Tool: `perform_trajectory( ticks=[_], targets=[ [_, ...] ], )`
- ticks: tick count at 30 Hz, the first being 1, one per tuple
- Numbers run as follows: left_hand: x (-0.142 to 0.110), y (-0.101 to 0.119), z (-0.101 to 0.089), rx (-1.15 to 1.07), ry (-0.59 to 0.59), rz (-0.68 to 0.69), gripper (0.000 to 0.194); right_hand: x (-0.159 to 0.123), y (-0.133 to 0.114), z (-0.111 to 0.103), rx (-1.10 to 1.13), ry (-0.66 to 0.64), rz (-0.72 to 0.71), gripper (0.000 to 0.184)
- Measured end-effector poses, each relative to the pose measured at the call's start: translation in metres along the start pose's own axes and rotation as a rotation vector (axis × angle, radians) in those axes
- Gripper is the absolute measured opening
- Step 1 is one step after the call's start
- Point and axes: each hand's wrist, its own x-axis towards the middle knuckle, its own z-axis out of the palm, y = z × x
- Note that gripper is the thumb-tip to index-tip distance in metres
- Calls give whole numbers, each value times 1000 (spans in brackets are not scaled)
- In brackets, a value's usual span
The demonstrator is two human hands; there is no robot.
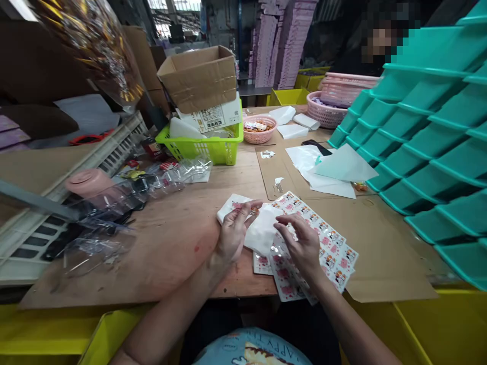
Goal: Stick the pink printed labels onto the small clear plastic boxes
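My left hand (pixel 234 230) is closed in a pinch over a white paper stack (pixel 262 230). A small orange-brown piece (pixel 254 210) shows at its fingertips, too small to name. My right hand (pixel 300 243) is bent with thumb and fingertips close together, just right of that paper; anything between them is too small to make out. Beneath and beside the right hand, sheets of printed stickers (pixel 335 248) with pink and orange cartoon figures lie fanned out. A pink print (pixel 236 205) shows on the white paper behind my left hand.
Teal stacked bins (pixel 429 137) rise at the right. A green basket (pixel 205 147) bearing a cardboard box (pixel 198 76) and a pink basket of small brown pieces (pixel 258 133) stand behind. Clear plastic packaging (pixel 167 177) lies left. A person (pixel 353 45) is at the back right.
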Motion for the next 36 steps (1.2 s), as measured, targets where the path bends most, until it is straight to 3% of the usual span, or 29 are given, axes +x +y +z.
perform_trajectory(
  ticks=[3,5,6,8,9,11,13,14,18,22,25,27,30,32,34,36],
  targets=[
    [-8,2,-2,253,-101,135,31,-1,-7,11,369,-28,286,17],
    [-4,5,-11,626,-193,291,42,2,-10,11,411,36,273,12],
    [4,9,-19,865,-198,377,56,4,-10,8,374,116,228,10],
    [31,23,-45,1302,-107,504,87,9,-8,-2,274,260,137,9],
    [50,33,-61,1513,-33,521,93,10,-7,-7,240,300,107,10],
    [93,53,-94,1618,68,519,79,11,-7,-12,218,307,89,10],
    [136,69,-122,1930,161,394,80,8,-9,-9,228,240,109,11],
    [154,74,-133,1964,154,368,85,6,-10,-5,238,192,129,12],
    [193,81,-151,2010,143,330,94,-5,-16,6,298,19,213,39],
    [178,74,-144,1994,41,448,79,-8,-13,-2,302,27,256,53],
    [144,57,-131,1944,-120,556,72,1,-9,1,358,66,286,54],
    [119,44,-123,1881,-242,651,74,14,-4,15,380,46,272,63],
    [89,31,-115,1757,-426,826,81,42,9,46,263,-77,206,98],
    [79,29,-114,1704,-528,858,88,61,19,64,163,-232,87,119],
    [76,34,-117,1695,-598,829,95,76,28,75,108,-381,-57,127],
    [78,43,-122,1739,-645,781,101,86,32,78,77,-432,-124,127]
  ],
)
